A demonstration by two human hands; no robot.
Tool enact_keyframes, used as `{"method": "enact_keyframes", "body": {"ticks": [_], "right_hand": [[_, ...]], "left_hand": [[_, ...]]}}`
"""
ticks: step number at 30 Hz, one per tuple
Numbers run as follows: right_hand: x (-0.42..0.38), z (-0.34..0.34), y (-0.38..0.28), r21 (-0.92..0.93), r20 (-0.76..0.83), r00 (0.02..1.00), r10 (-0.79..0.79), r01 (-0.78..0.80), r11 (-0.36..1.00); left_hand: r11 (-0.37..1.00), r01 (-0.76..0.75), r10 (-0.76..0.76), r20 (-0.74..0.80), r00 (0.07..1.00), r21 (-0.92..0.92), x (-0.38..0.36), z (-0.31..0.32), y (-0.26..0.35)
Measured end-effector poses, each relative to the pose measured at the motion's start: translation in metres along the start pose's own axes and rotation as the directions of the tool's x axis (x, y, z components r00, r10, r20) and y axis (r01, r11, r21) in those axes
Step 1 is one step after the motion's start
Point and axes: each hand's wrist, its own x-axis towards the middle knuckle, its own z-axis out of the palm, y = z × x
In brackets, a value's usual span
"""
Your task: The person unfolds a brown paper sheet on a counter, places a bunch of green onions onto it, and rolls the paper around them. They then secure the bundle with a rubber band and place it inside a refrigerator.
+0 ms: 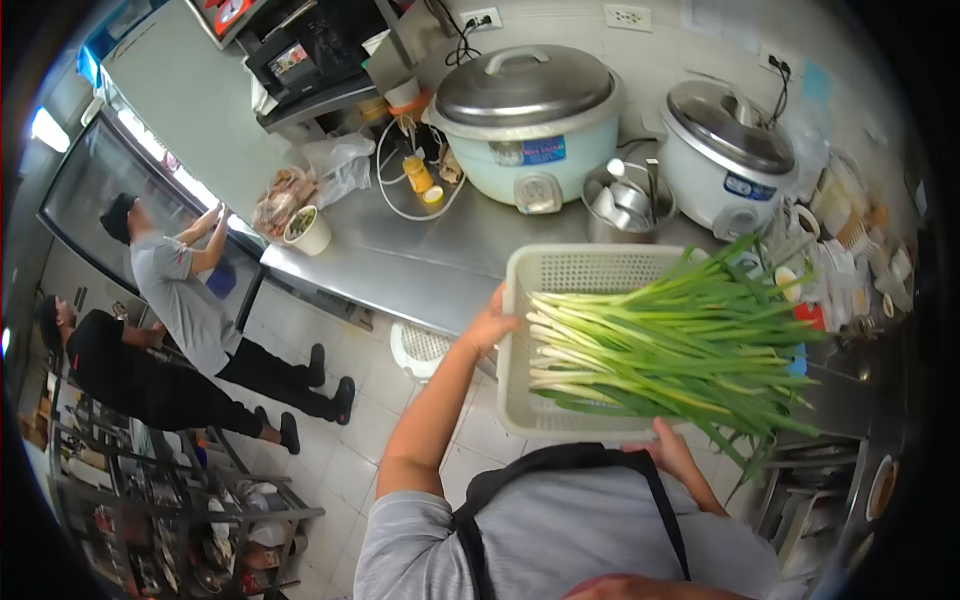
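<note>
A white perforated plastic basket [600,266] is held up in front of me, close to the counter edge. Across it lies a large bunch of green onions [660,345], white ends to the left, green tops hanging past the right side. My left hand [490,322] grips the basket's left end, its fingers partly hidden by the wall. At the near right side, my right hand [675,452] holds the basket's underside or lower edge; most of its fingers are out of sight beneath it.
On the steel counter [440,265] stand a large rice cooker [527,125], a smaller one [728,150], a metal pot with utensils [625,205] and a white tub [307,232]. Two people [180,270] stand at the left. A white stool-like item [420,350] is on the floor.
</note>
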Motion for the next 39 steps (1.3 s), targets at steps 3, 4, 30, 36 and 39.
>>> {"method": "enact_keyframes", "body": {"ticks": [3, 4, 30, 36, 39], "right_hand": [[0.013, 0.001, -0.009, -0.209, -0.228, 0.956, 0.184, -0.233, 0.95], [0.017, 0.001, -0.006, -0.19, -0.197, 0.969, 0.146, -0.184, 0.964], [-0.012, 0.122, 0.049, -0.679, -0.56, -0.294, -0.775, -0.374, 0.632], [-0.028, 0.223, 0.025, -0.602, -0.679, -0.25, -0.69, -0.347, 0.719], [-0.003, 0.259, -0.024, -0.645, -0.686, -0.139, -0.714, -0.338, 0.685]], "left_hand": [[0.997, 0.02, -0.019, -0.014, 1.0, 0.074, 0.024, -0.011, -0.006], [0.995, 0.012, -0.012, -0.002, 1.0, 0.096, 0.029, -0.012, -0.007], [0.62, 0.132, 0.246, -0.352, 0.903, 0.774, 0.364, -0.318, 0.045], [0.646, 0.299, 0.117, -0.478, 0.871, 0.703, 0.416, -0.32, 0.024], [0.758, 0.28, 0.039, -0.469, 0.882, 0.589, 0.412, -0.321, 0.03]]}}
